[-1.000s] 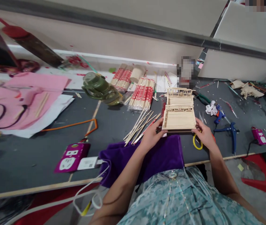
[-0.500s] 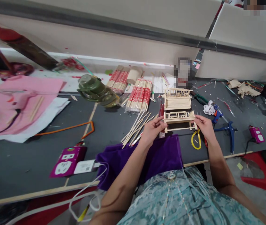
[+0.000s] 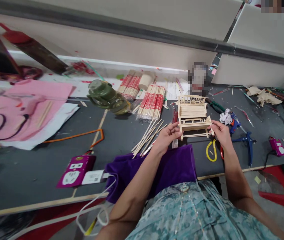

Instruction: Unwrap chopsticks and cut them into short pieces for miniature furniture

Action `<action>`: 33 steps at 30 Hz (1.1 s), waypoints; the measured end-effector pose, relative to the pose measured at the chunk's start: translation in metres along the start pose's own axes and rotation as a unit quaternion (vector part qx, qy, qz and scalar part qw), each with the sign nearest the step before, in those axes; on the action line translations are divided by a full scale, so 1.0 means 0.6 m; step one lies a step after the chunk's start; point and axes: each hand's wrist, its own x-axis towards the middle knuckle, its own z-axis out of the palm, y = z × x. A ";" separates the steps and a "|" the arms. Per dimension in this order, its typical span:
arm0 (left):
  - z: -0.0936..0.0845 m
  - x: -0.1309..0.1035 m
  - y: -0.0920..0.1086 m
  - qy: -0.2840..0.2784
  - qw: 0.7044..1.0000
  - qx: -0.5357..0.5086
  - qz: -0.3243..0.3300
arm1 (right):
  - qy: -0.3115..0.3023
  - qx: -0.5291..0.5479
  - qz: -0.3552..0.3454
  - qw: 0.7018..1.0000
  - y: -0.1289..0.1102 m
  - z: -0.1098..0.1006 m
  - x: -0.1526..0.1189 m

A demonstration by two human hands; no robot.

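Between my two hands is a small wooden stick frame (image 3: pixel 195 125), shaped like a miniature bench or table with a latticed top. My left hand (image 3: pixel 168 136) pinches its left end with thumb and fingers. On the opposite side, my right hand (image 3: pixel 220 132) grips the right end. Directly behind it stands a second miniature wooden piece (image 3: pixel 192 108) with a slatted seat and a railed back; I cannot tell whether the two touch. Loose wooden sticks (image 3: pixel 148 138) lie to the left of my left hand. Below the hands, a purple cloth (image 3: pixel 174 163) hangs over the table's front edge.
Left of the sticks are a green bottle (image 3: pixel 107 96), packs of chopsticks (image 3: pixel 150 101), an orange-handled saw (image 3: pixel 74 136) and a purple power socket (image 3: pixel 75 171). Yellow-handled scissors (image 3: pixel 211 151), a blue cutter (image 3: pixel 249 148) and a blue glue gun (image 3: pixel 235 124) lie right.
The held stick frame has tilted slightly and sits closer against the piece behind it. Both hands keep their grip. The whole view has shifted a little.
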 end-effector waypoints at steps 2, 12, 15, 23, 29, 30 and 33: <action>-0.002 -0.001 -0.001 -0.001 1.000 -0.003 -0.002 | -0.008 -0.014 -0.005 1.000 0.005 -0.003 -0.002; -0.023 -0.004 0.012 0.029 0.999 0.043 0.009 | 0.065 -0.108 -0.053 0.991 0.000 -0.024 -0.023; -0.059 0.008 0.033 0.150 0.966 0.191 0.087 | 0.133 -0.137 -0.100 0.977 -0.016 -0.034 -0.033; -0.131 0.075 0.103 0.314 0.753 0.574 0.070 | 0.205 -0.164 -0.185 0.947 -0.044 -0.034 -0.058; -0.128 0.116 0.097 0.319 0.677 0.662 0.038 | 0.190 -0.198 -0.200 0.941 -0.042 -0.035 -0.067; -0.127 0.119 0.095 0.316 0.672 0.669 0.035 | 0.185 -0.206 -0.197 0.940 -0.040 -0.037 -0.068; -0.126 0.122 0.090 0.313 0.667 0.675 0.033 | 0.179 -0.216 -0.189 0.941 -0.035 -0.040 -0.072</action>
